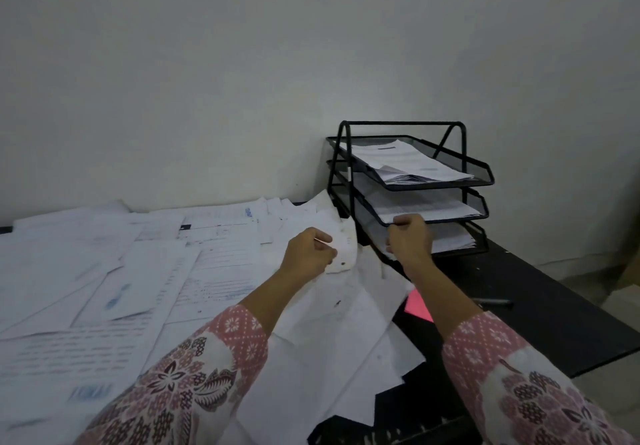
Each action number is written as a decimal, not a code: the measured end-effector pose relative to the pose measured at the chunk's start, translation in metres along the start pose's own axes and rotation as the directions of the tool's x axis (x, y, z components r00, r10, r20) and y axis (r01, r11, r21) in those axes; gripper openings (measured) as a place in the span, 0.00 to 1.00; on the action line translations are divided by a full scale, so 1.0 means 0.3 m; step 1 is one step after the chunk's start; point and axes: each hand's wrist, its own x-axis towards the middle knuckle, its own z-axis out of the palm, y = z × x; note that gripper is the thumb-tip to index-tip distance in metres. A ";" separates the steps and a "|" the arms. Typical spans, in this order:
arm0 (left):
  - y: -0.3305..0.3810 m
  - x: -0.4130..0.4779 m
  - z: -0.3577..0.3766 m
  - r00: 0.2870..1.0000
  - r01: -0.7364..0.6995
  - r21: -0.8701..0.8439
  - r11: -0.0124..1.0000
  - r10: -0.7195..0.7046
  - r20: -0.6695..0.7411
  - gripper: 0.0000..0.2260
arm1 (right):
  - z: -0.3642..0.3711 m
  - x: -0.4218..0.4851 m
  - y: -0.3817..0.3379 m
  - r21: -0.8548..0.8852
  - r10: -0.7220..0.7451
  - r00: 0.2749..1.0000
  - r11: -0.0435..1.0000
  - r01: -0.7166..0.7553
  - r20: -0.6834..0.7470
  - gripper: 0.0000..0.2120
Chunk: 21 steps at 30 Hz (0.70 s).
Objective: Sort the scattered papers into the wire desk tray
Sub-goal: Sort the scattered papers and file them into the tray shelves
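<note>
Fingers of my left hand (309, 249) pinch a stained sheet (341, 254); right hand (410, 239) grips its far edge, I judge. Wire desk tray (460, 186) at one o'clock, right hand nearer.

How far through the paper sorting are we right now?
Done: all three tiers of the wire desk tray hold papers. In hand: the left hand pinches a stained sheet; the right hand is curled by the lower tiers, its hold unclear. Left: most scattered papers and a pink sheet.
</note>
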 end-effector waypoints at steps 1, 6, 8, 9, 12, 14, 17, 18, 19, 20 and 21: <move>-0.018 -0.009 -0.045 1.000 0.001 0.018 1.000 -0.001 -0.018 0.09 | 0.044 -0.026 -0.014 0.001 -0.012 0.999 1.000 0.012 0.038 0.07; -0.117 -0.051 -0.271 0.991 0.038 0.154 0.987 -0.018 -0.134 0.07 | 0.236 -0.163 -0.081 0.080 -0.026 0.994 0.997 0.017 0.109 0.15; -0.158 -0.069 -0.351 0.983 0.058 0.209 0.976 -0.020 -0.181 0.06 | 0.305 -0.214 -0.086 0.073 -0.001 0.985 0.997 -0.012 0.173 0.15; -0.182 -0.081 -0.398 0.978 0.064 0.241 0.968 -0.013 -0.206 0.06 | 0.346 -0.241 -0.085 0.049 0.014 0.976 0.998 -0.026 0.216 0.14; -0.256 -0.115 -0.529 0.961 0.087 0.362 0.928 0.017 -0.276 0.07 | 0.448 -0.328 -0.093 -0.050 0.016 0.939 0.999 0.001 0.344 0.11; -0.304 -0.135 -0.607 0.948 0.123 0.431 0.894 0.023 -0.317 0.08 | 0.507 -0.378 -0.101 -0.152 -0.029 0.908 0.983 0.101 0.418 0.12; -0.358 -0.160 -0.708 0.947 0.153 0.553 0.819 0.039 -0.320 0.13 | 0.585 -0.435 -0.103 -0.326 -0.089 0.863 0.902 0.281 0.497 0.14; -0.371 -0.170 -0.737 0.955 0.167 0.595 0.786 0.022 -0.297 0.16 | 0.605 -0.452 -0.106 -0.398 -0.089 0.853 0.856 0.330 0.515 0.16; -0.382 -0.178 -0.757 0.965 0.177 0.632 0.754 -0.008 -0.262 0.20 | 0.615 -0.463 -0.105 -0.470 -0.084 0.845 0.799 0.374 0.528 0.18; -0.392 -0.188 -0.775 0.974 0.179 0.661 0.728 -0.037 -0.222 0.24 | 0.623 -0.473 -0.105 -0.527 -0.083 0.837 0.743 0.413 0.540 0.19; -0.401 -0.196 -0.785 0.981 0.167 0.682 0.712 -0.053 -0.184 0.26 | 0.627 -0.479 -0.102 -0.564 -0.084 0.830 0.695 0.446 0.552 0.21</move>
